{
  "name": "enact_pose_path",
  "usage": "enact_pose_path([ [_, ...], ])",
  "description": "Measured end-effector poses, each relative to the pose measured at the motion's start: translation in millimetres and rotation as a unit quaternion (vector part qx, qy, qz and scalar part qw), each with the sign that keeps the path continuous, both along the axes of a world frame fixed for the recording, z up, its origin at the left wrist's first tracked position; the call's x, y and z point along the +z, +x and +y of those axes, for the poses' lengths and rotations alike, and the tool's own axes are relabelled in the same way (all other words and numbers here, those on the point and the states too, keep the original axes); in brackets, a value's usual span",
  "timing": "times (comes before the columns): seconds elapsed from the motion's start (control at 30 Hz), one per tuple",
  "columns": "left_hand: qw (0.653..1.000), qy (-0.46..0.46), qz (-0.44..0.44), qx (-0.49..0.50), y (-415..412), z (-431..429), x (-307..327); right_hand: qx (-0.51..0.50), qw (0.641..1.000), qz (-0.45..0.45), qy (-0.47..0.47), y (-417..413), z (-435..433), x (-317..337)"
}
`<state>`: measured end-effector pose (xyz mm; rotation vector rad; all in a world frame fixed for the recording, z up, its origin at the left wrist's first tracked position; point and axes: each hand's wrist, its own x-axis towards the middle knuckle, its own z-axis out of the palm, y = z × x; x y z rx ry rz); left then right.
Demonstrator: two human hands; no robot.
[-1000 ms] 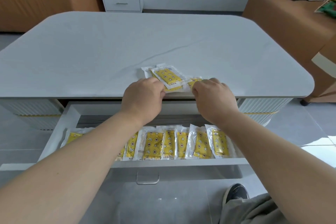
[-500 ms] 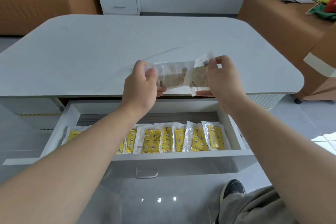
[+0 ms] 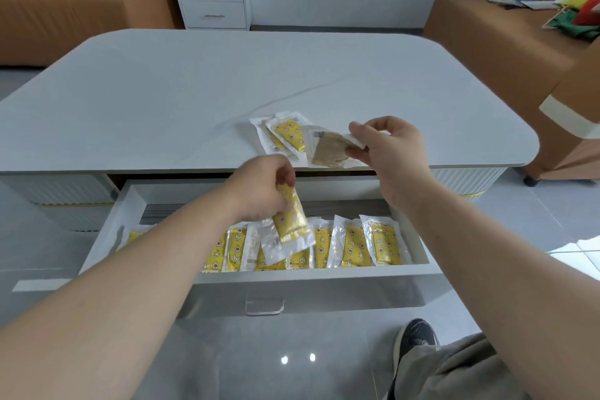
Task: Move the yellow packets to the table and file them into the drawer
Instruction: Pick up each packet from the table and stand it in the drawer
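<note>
Two packets are in hand at once, so the step is judged to be filing, part-way through the task.

The white table [image 3: 292, 75] stands above the open drawer [image 3: 308, 273], which is pulled out below the table's near edge. Inside the drawer, a filed row [image 3: 352, 245] of yellow packets stands on edge against the front wall.

The left hand [image 3: 263, 188] hangs over the middle of the drawer. Its fingers are curled round the top of the left packet [image 3: 290, 221], which hangs tilted just above the row. The right hand [image 3: 393, 153] is at the table's near edge and pinches the right packet [image 3: 328, 153] by one corner between thumb and fingertips. A loose pile [image 3: 285, 136] of packets lies on the table just beside it.

The next move, as judged, calls for turning the left packet upright and sliding it into a gap in the row without knocking its neighbours over. The right packet would follow.

- **Hidden:** the left forearm covers the left part of the row, so the packets cannot be counted.
- **Unclear:** the right packet shows only a dull brownish face.
- **Unclear:** the packets in the loose pile overlap, so their number is uncertain.
- **Unclear:** clear wrapper blurs below the left packet, so whether the hand holds one packet or two cannot be told.
</note>
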<state>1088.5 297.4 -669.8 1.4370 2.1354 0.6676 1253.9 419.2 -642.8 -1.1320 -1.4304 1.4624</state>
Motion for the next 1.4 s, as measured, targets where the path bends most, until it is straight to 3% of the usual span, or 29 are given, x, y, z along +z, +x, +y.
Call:
enact_pose_path([
  [0.1,0.996,-0.061,0.032,-0.059,5,8,-24,0.004,1.000,0.004,-0.009,-2,1,-2],
  [0.2,0.993,-0.063,0.024,-0.092,10,21,-43,0.001,1.000,0.024,-0.019,-3,3,0],
  [0.6,0.981,-0.128,0.060,-0.135,11,47,-89,0.077,0.996,0.003,-0.038,29,17,-9],
  [0.8,0.956,-0.143,0.198,-0.161,11,47,-89,0.077,0.995,-0.046,-0.039,44,26,-12],
  [0.9,0.951,-0.174,0.188,-0.174,14,47,-82,0.062,0.994,-0.059,-0.072,49,31,-16],
  [1.03,0.949,-0.199,0.201,-0.141,18,49,-61,0.077,0.977,-0.031,-0.197,52,35,-22],
  [1.2,0.939,-0.194,0.263,-0.103,11,44,-34,0.153,0.938,-0.135,-0.279,46,35,-38],
  [1.3,0.958,-0.151,0.240,-0.054,4,38,-24,0.145,0.915,-0.249,-0.283,34,34,-61],
  [1.4,0.974,-0.094,0.208,-0.010,-1,34,-20,0.127,0.902,-0.303,-0.282,25,38,-102],
])
